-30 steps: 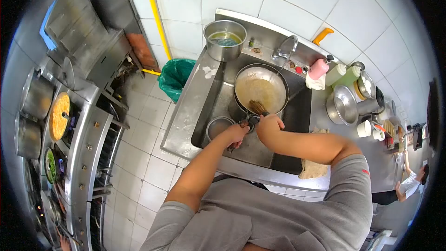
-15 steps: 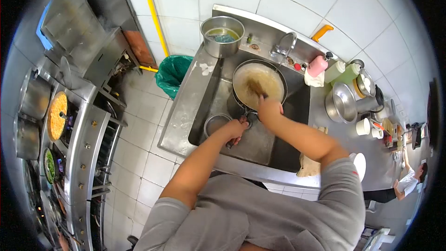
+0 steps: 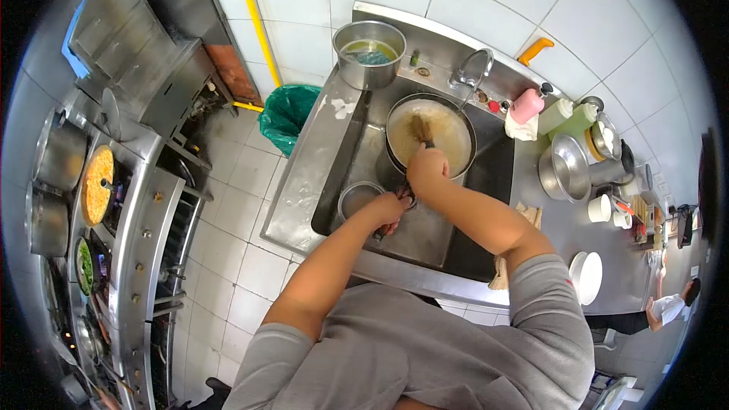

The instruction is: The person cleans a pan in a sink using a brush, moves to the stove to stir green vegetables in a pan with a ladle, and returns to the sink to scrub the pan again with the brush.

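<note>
A large round pan [image 3: 448, 133] with cloudy, foamy liquid sits in the steel sink [image 3: 425, 239]. My right hand [image 3: 427, 168] is closed on the handle of a brown bristle brush [image 3: 421, 130], whose bristles are in the liquid. Lower left of it, my left hand [image 3: 392, 211] is wrapped round a dark handle that appears to be the pan's. A small round metal pot or strainer [image 3: 357, 199] lies in the sink just left of my left hand. Above the pan, the faucet [image 3: 475, 68] lets a thin stream run into it.
A steel pot [image 3: 370, 76] stands on the sink's back left corner. Right of the sink are a pink bottle [image 3: 527, 105], a steel bowl [image 3: 563, 168] and white plates [image 3: 585, 277]. A green-lined bin [image 3: 288, 118] and a stove [image 3: 137, 258] are at left. Another person [image 3: 668, 305] is far right.
My right hand and the brush have moved within the pan, the bristles now further up and pointing away from me. My left hand keeps its hold. The view has shifted slightly.
</note>
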`<state>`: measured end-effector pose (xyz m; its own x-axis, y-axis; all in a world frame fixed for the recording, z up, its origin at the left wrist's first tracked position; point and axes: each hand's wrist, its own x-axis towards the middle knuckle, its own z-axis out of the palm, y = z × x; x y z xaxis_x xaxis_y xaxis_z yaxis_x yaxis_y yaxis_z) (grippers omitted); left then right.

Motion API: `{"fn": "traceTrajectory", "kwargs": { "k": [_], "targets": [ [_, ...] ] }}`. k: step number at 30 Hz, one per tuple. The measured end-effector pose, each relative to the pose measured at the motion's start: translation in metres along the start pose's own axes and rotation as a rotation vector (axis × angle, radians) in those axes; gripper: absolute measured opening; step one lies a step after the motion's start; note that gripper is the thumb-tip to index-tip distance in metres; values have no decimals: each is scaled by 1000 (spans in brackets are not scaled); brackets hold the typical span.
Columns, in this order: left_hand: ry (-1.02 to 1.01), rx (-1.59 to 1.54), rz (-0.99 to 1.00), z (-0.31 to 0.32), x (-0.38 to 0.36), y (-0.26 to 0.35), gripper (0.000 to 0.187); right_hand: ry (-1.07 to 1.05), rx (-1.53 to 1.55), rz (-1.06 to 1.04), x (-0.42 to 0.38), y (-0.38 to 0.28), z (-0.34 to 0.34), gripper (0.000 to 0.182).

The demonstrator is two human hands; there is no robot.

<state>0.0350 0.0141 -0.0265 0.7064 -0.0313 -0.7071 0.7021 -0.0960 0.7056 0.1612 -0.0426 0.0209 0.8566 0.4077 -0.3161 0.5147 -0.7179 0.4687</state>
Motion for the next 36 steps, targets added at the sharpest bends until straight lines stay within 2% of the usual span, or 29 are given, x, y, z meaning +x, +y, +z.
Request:
{"fn": "traceTrajectory", "kwargs": {
  "k": [2,4,5,7,8,10,11,13,14,15,17,18,20,22,24,25,27,29,31,32,34,35,36],
  "targets": [
    [-7,-2,46,-3,8,1,52,-9,32,-25,-1,3,-5,76],
    [8,112,20,1,13,-7,51,238,156,-4,6,15,0,73],
    [1,113,20,4,14,-10,51,233,154,1,17,20,2,73],
    [0,-13,-9,0,11,-4,50,68,262,112,36,29,-16,69],
    [-2,-2,-10,4,7,-5,50,67,270,119,25,22,-7,69],
    [42,-76,62,10,0,-1,49,211,180,-65,-33,7,-29,43],
    [46,-76,69,5,1,4,49,218,178,-64,-17,12,-22,43],
    [55,-12,49,4,-2,-2,50,461,231,-44,29,37,21,39],
    [59,-1,49,0,-3,-1,50,316,492,109,50,61,24,39],
    [64,-3,62,-3,-4,0,52,319,500,114,60,77,38,39],
    [55,-9,87,3,-4,1,55,293,472,-8,68,105,71,42],
    [49,2,93,5,-4,0,55,296,475,4,49,119,69,42],
    [88,115,118,1,-7,-5,50,-95,719,-252,-20,151,22,53],
    [66,68,94,-4,-8,-6,47,-473,652,-260,-48,182,-16,62],
    [39,18,65,-5,-11,-7,44,-672,595,-199,-39,208,-24,62],
    [37,18,66,-5,-16,-3,44,-534,493,-180,-19,218,-11,57],
    [35,26,62,-8,-14,-2,45,-177,20,-236,46,225,27,51],
    [1,-59,47,-9,-1,-9,43,64,418,-19,47,191,21,50],
    [29,-37,45,2,-16,13,40,50,524,-18,44,143,30,49],
    [59,-29,32,5,-23,19,37,54,537,-13,35,143,35,49],
    [43,-54,16,7,-18,11,34,-21,615,-304,12,149,41,49],
    [26,-87,4,5,-15,8,32,-19,640,-295,5,165,39,49],
    [44,-110,15,6,-17,9,34,-4,481,-377,-6,190,33,49]
  ]
}}
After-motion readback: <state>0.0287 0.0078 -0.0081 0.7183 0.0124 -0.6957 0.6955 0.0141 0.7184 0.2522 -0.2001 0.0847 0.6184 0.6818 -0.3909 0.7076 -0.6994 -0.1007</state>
